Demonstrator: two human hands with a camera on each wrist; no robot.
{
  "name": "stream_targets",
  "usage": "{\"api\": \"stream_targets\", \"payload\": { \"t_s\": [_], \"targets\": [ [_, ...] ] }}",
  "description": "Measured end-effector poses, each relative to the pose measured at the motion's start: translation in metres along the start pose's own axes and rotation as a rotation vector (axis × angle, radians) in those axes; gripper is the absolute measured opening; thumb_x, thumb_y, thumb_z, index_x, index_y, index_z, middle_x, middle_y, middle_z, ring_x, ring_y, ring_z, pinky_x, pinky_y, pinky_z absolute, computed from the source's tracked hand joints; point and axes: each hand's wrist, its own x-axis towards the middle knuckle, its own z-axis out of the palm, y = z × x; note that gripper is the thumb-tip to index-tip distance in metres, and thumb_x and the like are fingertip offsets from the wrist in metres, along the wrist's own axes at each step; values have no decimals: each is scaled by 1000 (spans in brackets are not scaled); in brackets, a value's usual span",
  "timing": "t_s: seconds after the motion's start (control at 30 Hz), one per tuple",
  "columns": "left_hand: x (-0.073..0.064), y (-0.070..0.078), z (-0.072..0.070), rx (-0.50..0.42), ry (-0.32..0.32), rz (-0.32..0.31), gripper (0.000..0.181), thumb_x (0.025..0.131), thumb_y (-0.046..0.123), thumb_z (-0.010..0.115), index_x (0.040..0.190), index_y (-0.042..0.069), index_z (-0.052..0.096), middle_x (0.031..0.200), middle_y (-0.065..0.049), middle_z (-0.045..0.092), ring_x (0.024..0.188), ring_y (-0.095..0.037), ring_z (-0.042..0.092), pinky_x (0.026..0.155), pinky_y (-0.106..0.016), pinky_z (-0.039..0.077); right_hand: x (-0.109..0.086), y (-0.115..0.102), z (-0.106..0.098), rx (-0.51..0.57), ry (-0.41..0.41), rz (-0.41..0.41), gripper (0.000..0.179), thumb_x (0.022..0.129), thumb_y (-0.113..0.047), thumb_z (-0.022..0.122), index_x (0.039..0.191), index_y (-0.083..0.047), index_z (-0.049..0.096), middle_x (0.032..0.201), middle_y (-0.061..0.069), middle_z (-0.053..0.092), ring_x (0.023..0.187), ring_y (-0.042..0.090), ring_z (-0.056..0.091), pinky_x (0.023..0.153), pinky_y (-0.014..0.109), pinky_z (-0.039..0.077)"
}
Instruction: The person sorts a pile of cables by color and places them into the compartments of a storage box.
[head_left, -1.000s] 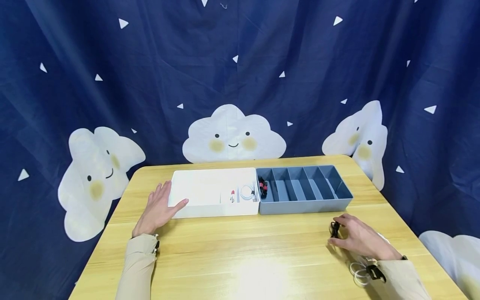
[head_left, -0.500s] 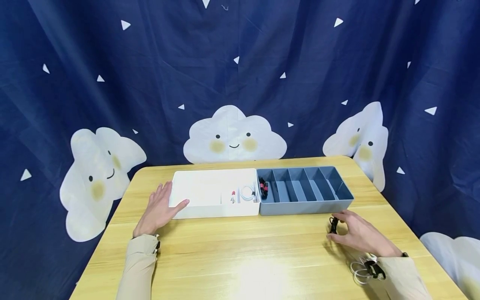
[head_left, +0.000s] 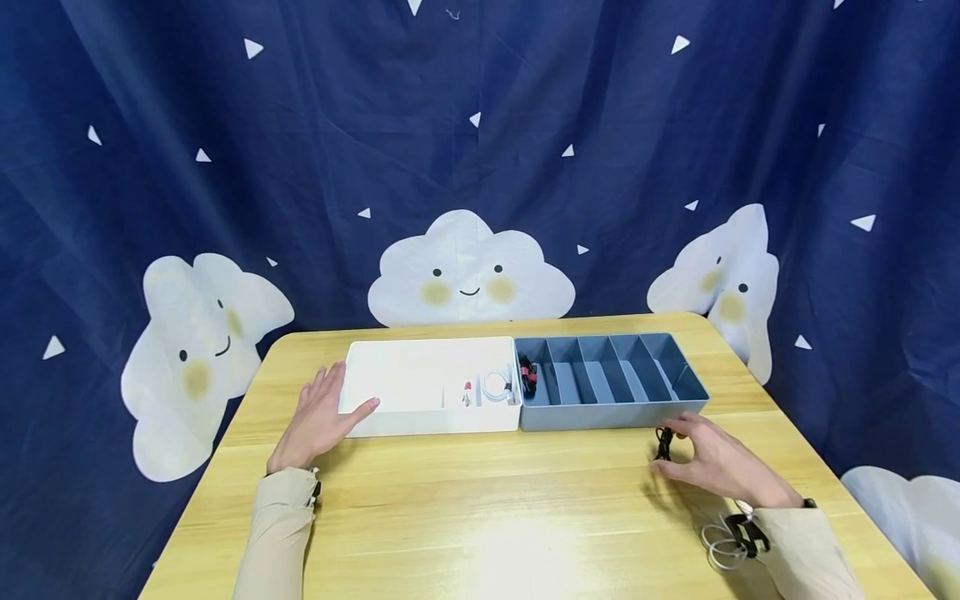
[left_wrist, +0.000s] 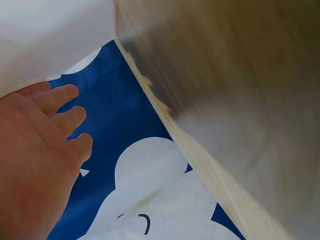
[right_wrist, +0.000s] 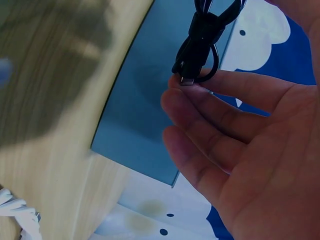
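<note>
Right hand [head_left: 723,467] is pinching a black USB cable [right_wrist: 192,55] that a strap [right_wrist: 206,27] seems to be keeping bundled. Left hand [head_left: 318,419]'s just lying spread against the white organizer box [head_left: 397,375], probably steadying it.

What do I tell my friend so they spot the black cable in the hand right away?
On the light wooden table, find the long blue-grey plastic box with compartments. Just in front of its right end, a right hand pinches a small bundled black cable. Unlike the black-and-red bundle inside that box, it shows no red.
</note>
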Motion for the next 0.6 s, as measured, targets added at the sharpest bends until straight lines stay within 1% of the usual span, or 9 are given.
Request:
{"api": "stream_targets", "payload": {
  "t_s": [0.2, 0.43, 0.6],
  "targets": [
    [0, 0, 0, 3, 3, -2, 115, 92, 79, 50, 165, -1, 10, 173, -25, 14, 160, -50, 6, 126, -70, 7, 2, -3, -4, 6, -4, 7, 70, 84, -46, 84, 127, 6, 67, 127, 22, 66, 114, 40, 67, 93, 57, 58],
    [1, -1, 1, 0, -3, 2, 114, 93, 79, 49, 166, 1, 7, 173, -24, 13, 160, -49, 4, 126, -71, 6, 4, -6, -5, 5, -10, 5, 72, 85, -48, 82, 129, 6, 66, 131, 27, 64, 119, 45, 65, 97, 60, 56],
    [0, -2, 1, 4, 6, 5, 114, 93, 79, 50, 166, 1, 7, 173, -25, 10, 161, -48, 1, 126, -70, 5, 7, -8, -6, 15, -26, 13, 75, 85, -51, 81, 131, 7, 65, 133, 27, 64, 121, 45, 64, 98, 60, 55]
  ]
}}
